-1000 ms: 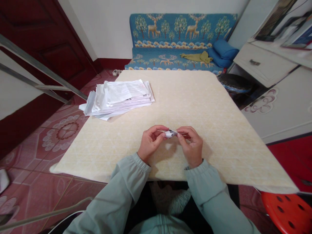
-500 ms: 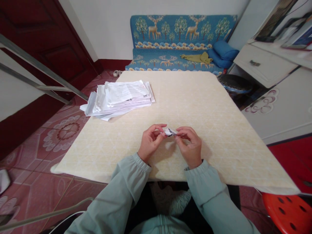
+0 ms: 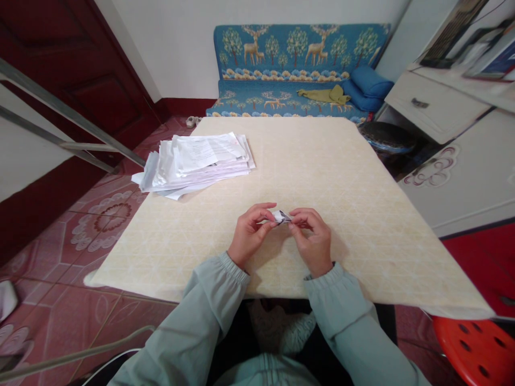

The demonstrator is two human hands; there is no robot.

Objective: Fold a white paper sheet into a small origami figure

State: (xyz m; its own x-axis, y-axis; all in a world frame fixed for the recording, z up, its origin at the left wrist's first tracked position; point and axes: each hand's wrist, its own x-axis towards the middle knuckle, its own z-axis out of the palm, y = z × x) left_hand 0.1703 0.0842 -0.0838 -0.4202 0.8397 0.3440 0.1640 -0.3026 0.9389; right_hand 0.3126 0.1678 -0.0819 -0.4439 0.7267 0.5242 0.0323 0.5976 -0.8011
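The left hand (image 3: 249, 236) and the right hand (image 3: 311, 241) both are grasping a small folded paper (image 3: 281, 216) with the fingers, above the surface (image 3: 362, 214), not far from a paper stack (image 3: 197, 161).

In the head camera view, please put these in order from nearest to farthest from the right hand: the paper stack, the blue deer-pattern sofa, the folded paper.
From the right hand:
1. Folded paper: at its fingertips, to its left.
2. Paper stack: farther left on the table.
3. Blue deer-pattern sofa: beyond the table's far edge.
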